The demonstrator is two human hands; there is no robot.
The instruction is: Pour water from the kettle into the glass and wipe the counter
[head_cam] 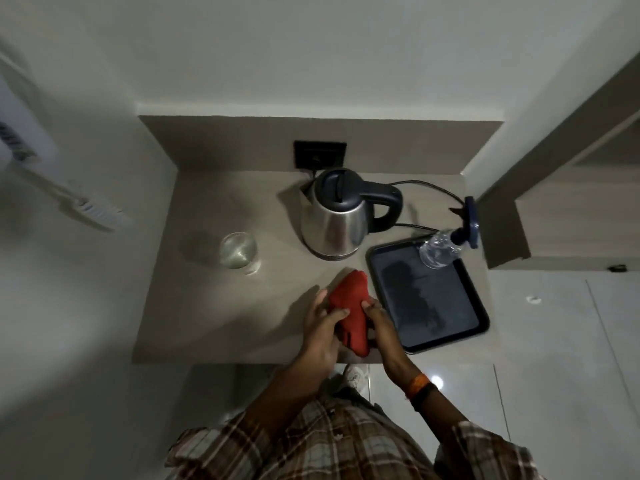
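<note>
A steel kettle (334,225) with a dark lid and handle stands on its base at the back of the beige counter (214,306). Left of it stands a clear glass (239,252) holding water. A bunched red cloth (349,306) lies near the counter's front edge, between the kettle and me. My left hand (320,329) grips the cloth's left side and my right hand (381,325) grips its right side. Both hands hold it just above or on the counter; which one I cannot tell.
A dark tray (429,306) sits right of the cloth, with a clear spray bottle (445,249) at its far corner. The kettle's cord (429,187) runs to a black wall socket (320,154). Walls close the counter on the left, back and right.
</note>
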